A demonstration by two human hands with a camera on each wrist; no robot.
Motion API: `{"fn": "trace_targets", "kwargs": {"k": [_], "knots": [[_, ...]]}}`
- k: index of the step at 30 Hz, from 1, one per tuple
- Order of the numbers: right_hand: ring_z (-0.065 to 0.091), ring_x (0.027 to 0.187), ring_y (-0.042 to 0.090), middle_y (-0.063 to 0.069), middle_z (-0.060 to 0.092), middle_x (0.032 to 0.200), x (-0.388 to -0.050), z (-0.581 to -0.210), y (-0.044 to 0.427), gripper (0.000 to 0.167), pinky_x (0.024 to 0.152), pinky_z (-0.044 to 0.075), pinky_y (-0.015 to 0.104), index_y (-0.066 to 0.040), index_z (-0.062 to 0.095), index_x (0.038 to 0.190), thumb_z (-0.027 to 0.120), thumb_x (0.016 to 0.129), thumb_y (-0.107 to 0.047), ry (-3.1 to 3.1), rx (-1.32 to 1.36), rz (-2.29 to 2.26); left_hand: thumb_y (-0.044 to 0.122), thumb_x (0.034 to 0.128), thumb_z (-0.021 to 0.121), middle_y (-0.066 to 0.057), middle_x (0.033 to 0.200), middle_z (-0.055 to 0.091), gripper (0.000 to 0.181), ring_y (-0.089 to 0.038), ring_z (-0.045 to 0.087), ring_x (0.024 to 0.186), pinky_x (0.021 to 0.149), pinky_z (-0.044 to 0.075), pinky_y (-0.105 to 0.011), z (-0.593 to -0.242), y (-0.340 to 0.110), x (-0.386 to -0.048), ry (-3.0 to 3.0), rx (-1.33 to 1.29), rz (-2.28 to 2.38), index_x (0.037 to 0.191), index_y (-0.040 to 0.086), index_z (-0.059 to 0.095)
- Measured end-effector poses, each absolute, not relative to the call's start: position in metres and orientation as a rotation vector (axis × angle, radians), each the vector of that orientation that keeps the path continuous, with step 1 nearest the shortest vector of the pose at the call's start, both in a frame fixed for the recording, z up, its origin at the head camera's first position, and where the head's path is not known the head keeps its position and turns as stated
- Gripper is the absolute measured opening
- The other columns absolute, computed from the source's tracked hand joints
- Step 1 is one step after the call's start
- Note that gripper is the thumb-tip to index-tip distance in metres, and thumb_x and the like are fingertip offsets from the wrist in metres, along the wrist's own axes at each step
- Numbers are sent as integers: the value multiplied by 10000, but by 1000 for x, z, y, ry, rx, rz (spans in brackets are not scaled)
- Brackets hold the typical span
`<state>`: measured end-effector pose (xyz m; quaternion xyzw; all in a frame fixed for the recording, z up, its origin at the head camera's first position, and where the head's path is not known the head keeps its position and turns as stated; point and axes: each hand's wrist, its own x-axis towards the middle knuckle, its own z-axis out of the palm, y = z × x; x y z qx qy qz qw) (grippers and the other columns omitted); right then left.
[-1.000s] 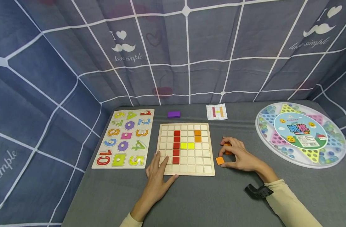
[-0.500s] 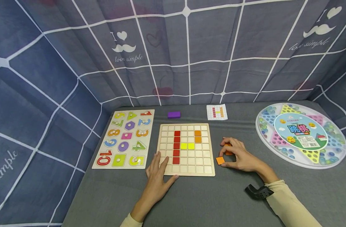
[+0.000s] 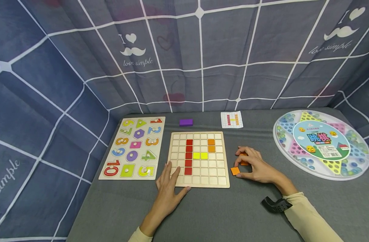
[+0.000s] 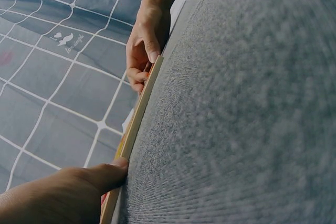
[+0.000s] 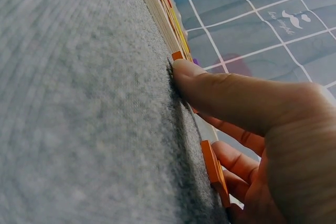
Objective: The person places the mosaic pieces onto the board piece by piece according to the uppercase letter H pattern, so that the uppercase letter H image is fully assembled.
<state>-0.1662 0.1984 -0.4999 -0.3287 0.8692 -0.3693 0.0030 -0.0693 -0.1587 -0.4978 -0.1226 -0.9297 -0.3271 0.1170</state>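
A wooden grid board [image 3: 213, 170] lies in front of the person. On it sit a column of several red tiles [image 3: 188, 155], two yellow tiles [image 3: 200, 155] side by side and two orange tiles [image 3: 211, 145] at upper right. The left hand [image 3: 167, 193] rests on the board's lower left corner, fingers extended and thumb at the near edge. Right of the board, the right hand [image 3: 257, 168] pinches an orange square tile [image 3: 235, 171] between thumb and forefinger. More orange tiles [image 5: 214, 171] lie under its other fingers, partly hidden.
A purple block [image 3: 186, 122] and a printed pattern card [image 3: 231, 119] lie behind the board. To the left is a number and shape puzzle board [image 3: 131, 148]. A round Chinese checkers set [image 3: 321, 144] lies at the right. A patterned curtain [image 3: 220, 47] stands behind the grey table [image 3: 202, 215].
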Motion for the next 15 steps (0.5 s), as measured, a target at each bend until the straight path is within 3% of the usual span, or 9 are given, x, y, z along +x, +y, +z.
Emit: {"fn": "trace_targets", "kwargs": {"k": [15], "knots": [[357,1281,333,52,493,1237,-165,-500,197,333,983,166,576,-322,621,931,872,722,-258,2738,-990,-1197,319,790,815,-293,1568,227,756,-484,189,1448,1000,170,-577,-498,-159,-69,-2729,-357,-947,1397,-6,504]]}}
